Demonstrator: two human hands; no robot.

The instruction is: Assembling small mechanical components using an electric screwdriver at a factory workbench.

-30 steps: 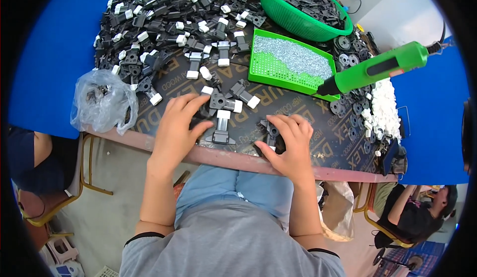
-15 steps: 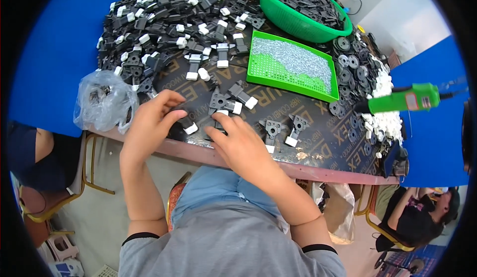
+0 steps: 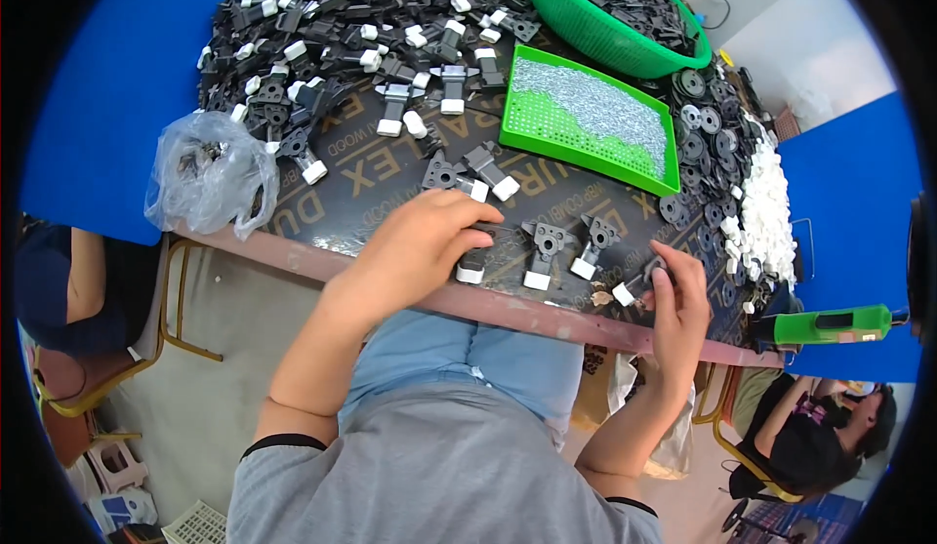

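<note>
My left hand [image 3: 420, 243] is closed over a black plastic piece with a white end [image 3: 471, 271] near the table's front edge; its fingers hide the top of the piece. Further right, my right hand [image 3: 679, 295] pinches another black piece, its white end [image 3: 623, 294] pointing left and toward me. Between the hands lie two similar black pieces, one flat with a round hole [image 3: 547, 246] and one tilted [image 3: 595, 243]. Just beyond my left fingers rest two more, a holed piece [image 3: 443, 171] and a plainer one [image 3: 491, 169].
A big heap of black-and-white pieces [image 3: 342, 27] covers the far left. A green tray [image 3: 547, 139] of small metal parts and a green basket [image 3: 566, 17] stand behind. Right are black discs [image 3: 695, 144], white pieces [image 3: 766, 202] and a green electric screwdriver [image 3: 830, 325]. A plastic bag [image 3: 210, 178] sits left.
Both hands have moved right, my right hand much farther, and each now has a black piece in its fingers. The green screwdriver has dropped nearer the table's front right corner.
</note>
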